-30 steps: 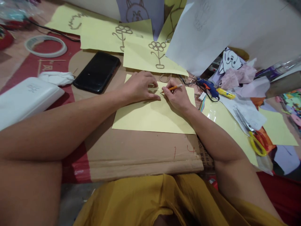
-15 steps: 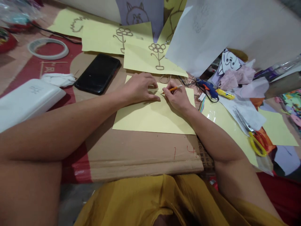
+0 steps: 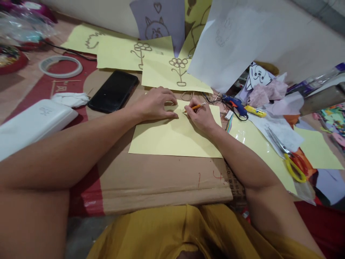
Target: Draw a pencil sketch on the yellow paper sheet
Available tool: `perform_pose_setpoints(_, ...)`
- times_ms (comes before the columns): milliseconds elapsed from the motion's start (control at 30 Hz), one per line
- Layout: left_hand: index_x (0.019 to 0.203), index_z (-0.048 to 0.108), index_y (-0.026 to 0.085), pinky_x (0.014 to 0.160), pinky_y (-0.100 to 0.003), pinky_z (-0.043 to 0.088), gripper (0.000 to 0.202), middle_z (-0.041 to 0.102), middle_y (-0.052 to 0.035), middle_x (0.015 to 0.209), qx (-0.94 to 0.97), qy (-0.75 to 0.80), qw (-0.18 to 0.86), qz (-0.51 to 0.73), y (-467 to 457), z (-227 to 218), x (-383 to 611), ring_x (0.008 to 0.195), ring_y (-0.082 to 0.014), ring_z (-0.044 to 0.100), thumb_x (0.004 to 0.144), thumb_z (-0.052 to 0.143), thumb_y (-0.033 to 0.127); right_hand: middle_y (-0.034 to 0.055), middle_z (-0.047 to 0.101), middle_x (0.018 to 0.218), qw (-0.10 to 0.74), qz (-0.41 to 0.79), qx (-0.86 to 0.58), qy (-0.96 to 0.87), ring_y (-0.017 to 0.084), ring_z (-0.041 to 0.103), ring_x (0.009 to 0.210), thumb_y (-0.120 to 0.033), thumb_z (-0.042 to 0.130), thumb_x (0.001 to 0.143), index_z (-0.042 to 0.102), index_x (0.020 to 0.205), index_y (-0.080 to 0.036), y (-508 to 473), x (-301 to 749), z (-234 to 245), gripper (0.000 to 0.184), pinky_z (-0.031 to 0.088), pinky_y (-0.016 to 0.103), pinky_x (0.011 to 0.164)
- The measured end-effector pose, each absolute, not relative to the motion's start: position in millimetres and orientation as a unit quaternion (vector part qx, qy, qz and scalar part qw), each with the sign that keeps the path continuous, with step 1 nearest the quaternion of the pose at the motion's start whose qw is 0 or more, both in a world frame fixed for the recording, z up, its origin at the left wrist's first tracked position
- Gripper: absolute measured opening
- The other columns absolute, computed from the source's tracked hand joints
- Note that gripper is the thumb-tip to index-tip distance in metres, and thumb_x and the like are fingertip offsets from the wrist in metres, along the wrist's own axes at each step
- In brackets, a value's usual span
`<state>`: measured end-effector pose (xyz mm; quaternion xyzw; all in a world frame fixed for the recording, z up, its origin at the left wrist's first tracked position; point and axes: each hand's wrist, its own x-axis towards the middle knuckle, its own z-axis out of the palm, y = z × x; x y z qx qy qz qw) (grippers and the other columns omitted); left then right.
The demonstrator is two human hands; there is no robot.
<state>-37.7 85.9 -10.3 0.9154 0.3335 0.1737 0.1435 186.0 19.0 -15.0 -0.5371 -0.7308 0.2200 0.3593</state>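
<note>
From the head view, I see a person bent over a blank-looking yellow sheet (image 3: pixel 169 142), which lies flat on a piece of brown cardboard (image 3: pixel 161 172) covering part of the desk (image 3: pixel 29 84). The right hand (image 3: pixel 199 116) has a narrow grip closed around an orange pencil (image 3: pixel 198 106), its point slanting down to the sheet's upper half; whether the tip actually touches the paper I can't tell from here. The left hand (image 3: pixel 155 105) rests on the sheet's upper left, its grip empty and loosely curved, thumb and fingers parted, thumb pointing toward the pencil. Just beyond the hands, two yellow flower drawings (image 3: pixel 157 77) overlap. A black phone (image 3: pixel 114 91) lies left of the left hand, with a white device (image 3: pixel 40 118) and a ring of tape (image 3: pixel 62 76) farther out. Over on the right are a blue glue gun (image 3: pixel 235 104), a yellow cutter (image 3: pixel 255 111) just beside it, and, nearer the person, scissors (image 3: pixel 282 146) lying among paper scraps.
</note>
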Motion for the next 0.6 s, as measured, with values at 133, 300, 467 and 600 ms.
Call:
perform_pose_setpoints(133, 0.116, 0.074, 0.023, 0.107, -0.037, 0.043, 0.058, 0.07, -0.0087, 0.13, 0.916, 0.33, 0.142, 0.181, 86.5, -11.6, -40.7, 0.124, -0.0288, 0.062, 0.081, 0.071, 0.068, -0.0027, 0.058, 0.066, 0.358, 0.216, -0.54, -0.73, 0.016, 0.055, 0.068, -0.032, 0.058, 0.094, 0.048, 0.075, -0.026, 19.2, 185.6, -14.7, 0.023, 0.042, 0.034, 0.068)
perform_pose_setpoints(300, 0.117, 0.073, 0.021, 0.106, -0.035, 0.044, 0.06, 0.07, -0.009, 0.13, 0.914, 0.332, 0.143, 0.186, 84.9, -12.0, -42.3, 0.124, -0.028, 0.062, 0.082, 0.071, 0.07, -0.0031, 0.057, 0.067, 0.365, 0.214, -0.537, -0.73, 0.016, 0.054, 0.067, -0.029, 0.059, 0.093, 0.048, 0.074, -0.025, 18.5, 184.8, -14.2, 0.023, 0.042, 0.034, 0.07)
perform_pose_setpoints(467, 0.117, 0.073, 0.019, 0.104, -0.036, 0.046, 0.062, 0.07, -0.01, 0.129, 0.913, 0.331, 0.147, 0.189, 85.9, -13.8, -43.1, 0.122, -0.0284, 0.063, 0.082, 0.071, 0.07, -0.0028, 0.056, 0.066, 0.375, 0.22, -0.531, -0.728, 0.016, 0.053, 0.065, -0.03, 0.059, 0.093, 0.048, 0.074, -0.025, 18.2, 185.7, -15.6, 0.023, 0.04, 0.034, 0.069)
perform_pose_setpoints(600, 0.118, 0.073, 0.02, 0.105, -0.035, 0.045, 0.061, 0.07, -0.0087, 0.13, 0.911, 0.339, 0.15, 0.184, 85.7, -13.2, -42.9, 0.123, -0.0279, 0.063, 0.082, 0.071, 0.069, -0.0024, 0.056, 0.066, 0.378, 0.213, -0.53, -0.729, 0.016, 0.052, 0.064, -0.033, 0.06, 0.093, 0.048, 0.073, -0.025, 18.7, 186.5, -17.4, 0.025, 0.039, 0.035, 0.067)
